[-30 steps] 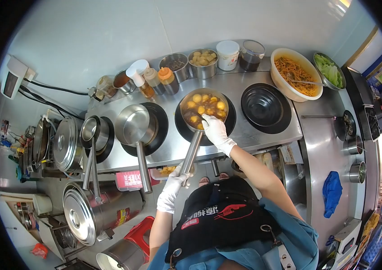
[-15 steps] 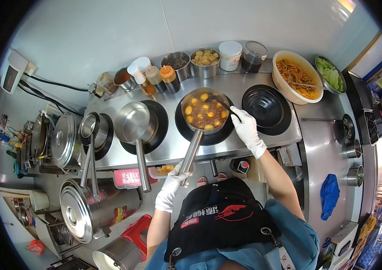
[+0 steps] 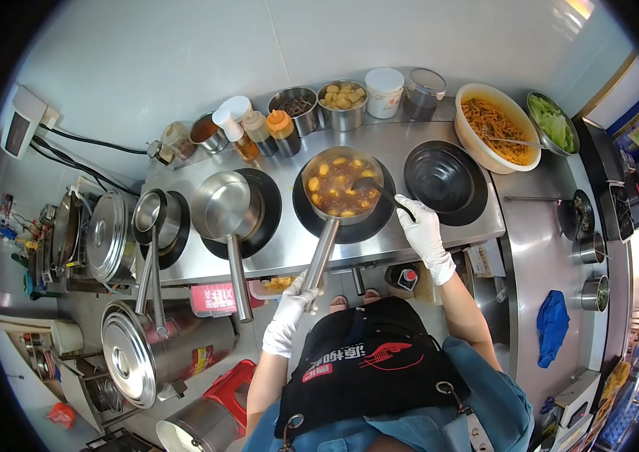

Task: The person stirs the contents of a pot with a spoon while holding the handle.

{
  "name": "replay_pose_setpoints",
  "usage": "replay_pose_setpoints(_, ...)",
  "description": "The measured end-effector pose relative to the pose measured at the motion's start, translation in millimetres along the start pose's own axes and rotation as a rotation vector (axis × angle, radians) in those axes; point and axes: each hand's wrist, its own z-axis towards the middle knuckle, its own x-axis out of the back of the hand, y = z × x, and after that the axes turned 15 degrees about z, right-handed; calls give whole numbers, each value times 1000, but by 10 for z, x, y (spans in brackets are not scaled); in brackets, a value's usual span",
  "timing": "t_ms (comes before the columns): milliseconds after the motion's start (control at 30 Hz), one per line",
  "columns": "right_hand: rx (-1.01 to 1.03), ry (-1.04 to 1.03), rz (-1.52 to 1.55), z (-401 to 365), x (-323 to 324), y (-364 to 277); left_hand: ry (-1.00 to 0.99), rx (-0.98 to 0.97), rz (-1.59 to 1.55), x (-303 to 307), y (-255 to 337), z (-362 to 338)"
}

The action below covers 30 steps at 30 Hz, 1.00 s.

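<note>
My left hand [image 3: 294,301], in a white glove, is closed around the long metal handle of a saucepan [image 3: 325,250]. The pan sits on a black burner and holds brown sauce [image 3: 338,197] with yellowish chunks in it. In my right hand [image 3: 423,232], gloved as well, is the handle of a black spoon [image 3: 385,193]. Its head dips into the sauce near the pan's right side; whether it is a flat spoon or a ladle is hard to tell.
Left of the pan, another saucepan [image 3: 221,203] and smaller pots [image 3: 160,213] have handles sticking out over the counter edge. A black bowl-shaped burner [image 3: 446,179] lies right. Behind stand sauce bottles [image 3: 284,134], a pot of chunks [image 3: 343,113] and a large noodle-filled bowl [image 3: 466,143].
My right hand has moved slightly right and down, drawing the spoon toward the pan's right side. The chunks have shifted in the sauce. My left hand stays on the handle.
</note>
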Motion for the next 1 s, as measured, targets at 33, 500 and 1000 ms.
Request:
replay_pose_setpoints(33, 1, -2, 0, -13, 0, -6, 6, 0, -2, -16, 5, -7)
replay_pose_setpoints(500, -51, 46, 27, -31, 52, -34, 33, -1, -43, -203, 71, -21)
replay_pose_setpoints(1000, -36, 49, 20, -60, 42, 17, 26, -6, -47, -193, 52, 4)
